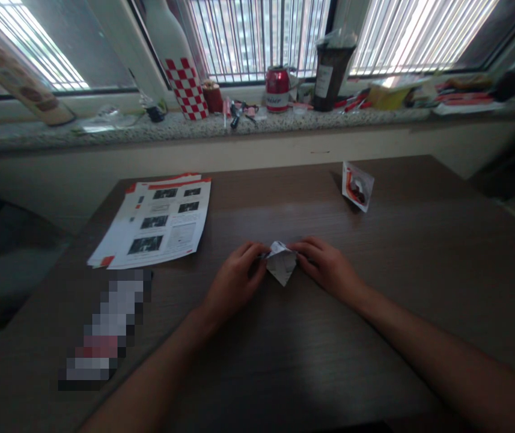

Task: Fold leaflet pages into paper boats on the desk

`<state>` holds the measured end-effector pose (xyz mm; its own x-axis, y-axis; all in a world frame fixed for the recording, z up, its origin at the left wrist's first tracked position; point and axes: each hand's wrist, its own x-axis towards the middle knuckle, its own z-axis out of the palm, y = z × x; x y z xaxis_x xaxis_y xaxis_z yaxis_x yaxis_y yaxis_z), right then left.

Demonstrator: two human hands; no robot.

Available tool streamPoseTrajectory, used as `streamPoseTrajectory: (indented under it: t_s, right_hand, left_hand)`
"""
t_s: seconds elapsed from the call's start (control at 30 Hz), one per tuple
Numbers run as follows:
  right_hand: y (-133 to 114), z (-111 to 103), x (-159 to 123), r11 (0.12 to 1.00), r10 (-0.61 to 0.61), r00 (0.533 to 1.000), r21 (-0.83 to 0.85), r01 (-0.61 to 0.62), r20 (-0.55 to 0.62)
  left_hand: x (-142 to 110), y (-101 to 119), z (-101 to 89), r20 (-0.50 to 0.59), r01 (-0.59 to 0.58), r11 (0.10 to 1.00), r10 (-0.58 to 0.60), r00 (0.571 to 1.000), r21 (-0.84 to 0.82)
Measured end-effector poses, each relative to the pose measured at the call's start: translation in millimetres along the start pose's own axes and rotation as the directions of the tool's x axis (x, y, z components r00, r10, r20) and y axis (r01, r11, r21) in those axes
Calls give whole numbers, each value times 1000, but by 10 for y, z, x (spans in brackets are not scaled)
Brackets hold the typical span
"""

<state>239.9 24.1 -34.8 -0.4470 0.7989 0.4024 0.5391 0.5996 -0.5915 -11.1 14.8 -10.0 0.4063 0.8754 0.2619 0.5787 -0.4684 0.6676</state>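
Observation:
A small piece of folded paper (282, 266), white with faint grey print, is at the middle of the dark wooden table (248, 361). Its lower end comes to a point toward me. My left hand (238, 275) pinches its left corner between thumb and fingers. On the other side my right hand (327, 264) grips the right corner, fingers closed. Farther back on the right stands another folded paper piece (359, 187) with orange and dark print, apart from both hands.
Printed sheets (173, 219) lie stacked at the left, with a pixelated long object (113, 325) nearer me. Along the granite windowsill (117, 133) stand a checkered bottle (185, 84), a red can (277, 89), a dark plastic cup (332, 72) and assorted small items.

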Motion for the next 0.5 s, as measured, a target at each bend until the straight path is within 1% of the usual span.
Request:
streamPoseTrajectory:
  t_s: [0.2, 0.33, 0.5]
  right_hand:
    - [-6, -51, -35, 999, -48, 998, -15, 49, 41]
    - [-17, -99, -41, 998, -58, 996, 5, 58, 69]
    - [22, -101, -60, 997, -81, 992, 28, 79, 98]
  left_hand:
    - [-16, -81, -26, 79, -69, 997, 66, 995, 35]
    - [-20, -121, -41, 95, -106, 992, 99, 990, 69]
    - [-19, -178, -58, 130, -171, 981, 157, 979, 97]
